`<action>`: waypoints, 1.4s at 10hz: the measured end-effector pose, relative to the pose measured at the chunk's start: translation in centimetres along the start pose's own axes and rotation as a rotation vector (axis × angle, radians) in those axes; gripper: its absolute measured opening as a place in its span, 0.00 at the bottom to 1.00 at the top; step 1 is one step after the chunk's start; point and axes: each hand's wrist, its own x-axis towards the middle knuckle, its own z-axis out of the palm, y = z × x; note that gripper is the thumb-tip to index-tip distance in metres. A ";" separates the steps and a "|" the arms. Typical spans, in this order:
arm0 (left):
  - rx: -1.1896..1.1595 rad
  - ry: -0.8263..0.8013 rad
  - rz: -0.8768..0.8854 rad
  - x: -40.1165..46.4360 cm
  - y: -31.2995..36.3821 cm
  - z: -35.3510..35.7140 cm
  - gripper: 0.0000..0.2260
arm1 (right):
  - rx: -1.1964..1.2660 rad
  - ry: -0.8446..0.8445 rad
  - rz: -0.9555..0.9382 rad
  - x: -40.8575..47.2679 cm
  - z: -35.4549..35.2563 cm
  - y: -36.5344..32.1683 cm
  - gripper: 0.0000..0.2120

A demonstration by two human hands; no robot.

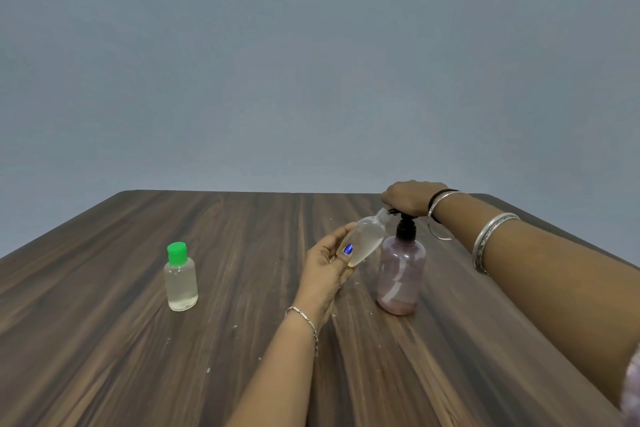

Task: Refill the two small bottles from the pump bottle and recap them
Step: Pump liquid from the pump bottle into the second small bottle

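My left hand (329, 265) grips a small clear uncapped plastic bottle (365, 241), thumb across its belly and fingers curled behind, tilting it so the open neck meets the spout under my other hand. My right hand (408, 198) rests on top of the black pump head (403, 218), palm down with fingers curled over it; I judge it is pressing, though the frame does not show liquid leaving the spout. The pump head crowns a translucent purple pump bottle (401, 274) that stands upright on the dark wood-grain desk (104, 340), touching or just beside the tilted bottle. Only a shallow layer of liquid shows at its base, so the supply looks low.

The bottle in my left hand holds pale yellowish liquid pooled toward its lower end; how full it is I cannot tell. Its cap is not visible anywhere in view.

Well apart to the left, a second small clear bottle with a bright green flip cap (180, 279) stands upright on the desk, a little clear liquid at the bottom. It is capped, but by its level I judge it not yet refilled.

As I read it, the first fill is under way; recapping, then the green-capped bottle, remain.
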 end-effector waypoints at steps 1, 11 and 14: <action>-0.005 0.004 0.006 0.0 0.1 0.0 0.13 | 0.002 0.001 -0.015 0.4 0.4 0.1 0.13; 0.006 0.003 -0.002 -0.1 0.0 0.1 0.14 | -0.042 0.022 -0.056 0.6 0.6 0.0 0.18; 0.003 0.005 0.007 0.0 0.1 0.1 0.14 | -0.071 0.008 -0.051 0.8 0.6 -0.2 0.14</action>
